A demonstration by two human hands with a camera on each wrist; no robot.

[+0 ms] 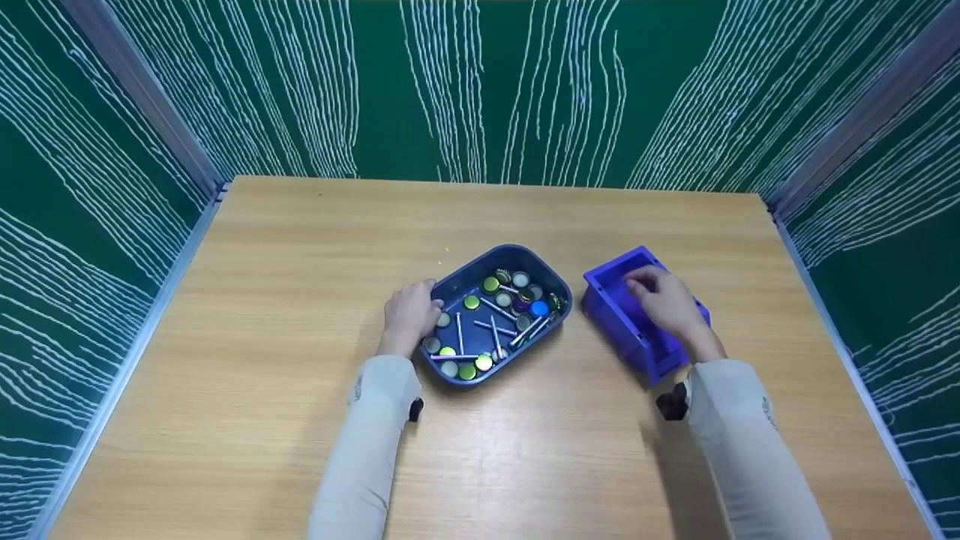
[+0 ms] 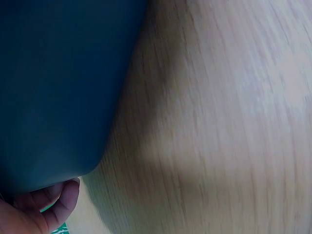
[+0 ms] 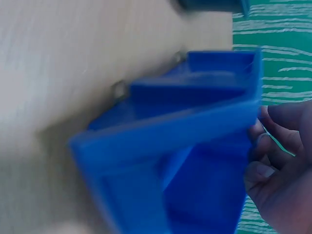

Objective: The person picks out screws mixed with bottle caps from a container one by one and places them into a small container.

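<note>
A dark blue tray [image 1: 448,289] stands on the table holding several bottle caps [image 1: 471,301] in yellow-green, silver and blue, mixed with several nails [image 1: 460,334]. My left hand [image 1: 409,315] grips its left rim; the left wrist view shows curled fingers [image 2: 66,202] against the tray's side. Right of the tray sits a purple-blue plastic bin [image 1: 619,330] with a partition. Over its interior hovers my right hand [image 1: 667,304], fingers bent and thumb close to them. Whether anything small is between those fingertips is hidden. The hand covers part of the bin's inside.
Both containers stand on a light wooden table [image 1: 262,315]. Green walls [image 1: 390,90] with white wavy lines enclose its back and sides. Metal posts [image 1: 142,90] stand at the back corners.
</note>
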